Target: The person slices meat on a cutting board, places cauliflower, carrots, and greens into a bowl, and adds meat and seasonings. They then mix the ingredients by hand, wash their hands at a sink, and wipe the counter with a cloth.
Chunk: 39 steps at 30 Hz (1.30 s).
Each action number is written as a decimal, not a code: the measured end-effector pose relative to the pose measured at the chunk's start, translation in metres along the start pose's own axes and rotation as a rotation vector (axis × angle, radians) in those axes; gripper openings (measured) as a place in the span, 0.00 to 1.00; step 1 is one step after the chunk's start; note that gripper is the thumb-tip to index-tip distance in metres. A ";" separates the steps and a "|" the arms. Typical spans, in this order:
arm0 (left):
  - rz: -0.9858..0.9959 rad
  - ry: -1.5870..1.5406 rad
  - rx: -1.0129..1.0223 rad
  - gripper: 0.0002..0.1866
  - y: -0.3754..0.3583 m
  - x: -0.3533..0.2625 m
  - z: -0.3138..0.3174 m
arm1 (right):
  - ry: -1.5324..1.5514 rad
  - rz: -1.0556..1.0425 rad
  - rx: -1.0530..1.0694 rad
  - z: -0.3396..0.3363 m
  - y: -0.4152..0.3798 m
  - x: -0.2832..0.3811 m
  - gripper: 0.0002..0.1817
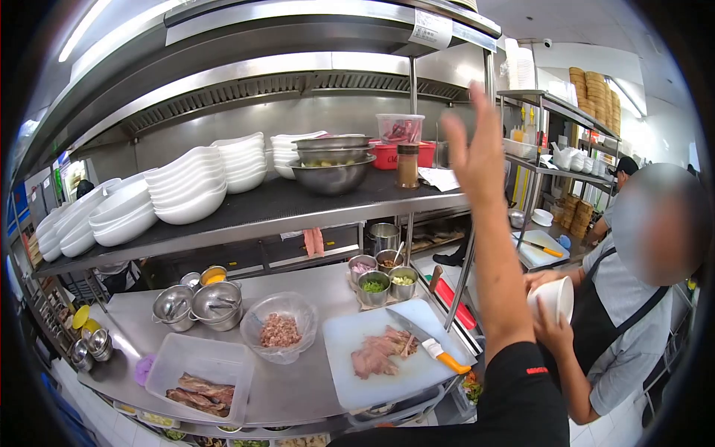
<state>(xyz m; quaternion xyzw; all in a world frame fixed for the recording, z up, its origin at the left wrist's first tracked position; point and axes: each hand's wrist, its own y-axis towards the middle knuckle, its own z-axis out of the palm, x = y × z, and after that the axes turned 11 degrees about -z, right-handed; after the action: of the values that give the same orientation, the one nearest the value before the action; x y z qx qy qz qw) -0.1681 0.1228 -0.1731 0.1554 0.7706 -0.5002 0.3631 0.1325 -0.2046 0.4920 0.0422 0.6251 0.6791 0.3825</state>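
Observation:
My right hand is raised high, fingers stretched upward and nothing in them. It is in front of the upper shelf's right end, near a jar of brown powder and a white paper. My left hand is out of view. Below, a white cutting board carries sliced pale raw meat and a knife with an orange handle. Left of it, a clear plastic bag holds minced meat. A plastic tub contains dark meat pieces.
At right, a co-worker in a black apron holds a white bowl. White dishes and steel bowls stack on the shelf. Steel pots and a pot of chopped greens stand on the counter.

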 end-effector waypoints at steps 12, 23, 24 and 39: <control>-0.019 -0.024 -0.074 0.16 -0.009 0.005 0.030 | 0.136 0.121 0.318 0.034 -0.129 0.022 0.10; -0.051 0.314 -0.169 0.16 -0.034 0.134 0.001 | 0.120 0.167 0.376 0.031 -0.129 0.024 0.11; 0.010 0.434 -0.176 0.16 -0.045 0.161 -0.003 | 0.133 0.184 0.398 0.031 -0.129 0.024 0.11; -0.692 -1.059 -0.850 0.14 -0.299 0.354 -0.034 | 1.183 0.548 1.168 0.078 -0.120 0.401 0.13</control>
<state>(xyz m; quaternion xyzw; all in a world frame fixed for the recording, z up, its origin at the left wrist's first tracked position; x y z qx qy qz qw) -0.6055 -0.0255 -0.2213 -0.5090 0.6246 -0.2535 0.5353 -0.0524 0.0799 0.2345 0.0209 0.9368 0.2290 -0.2638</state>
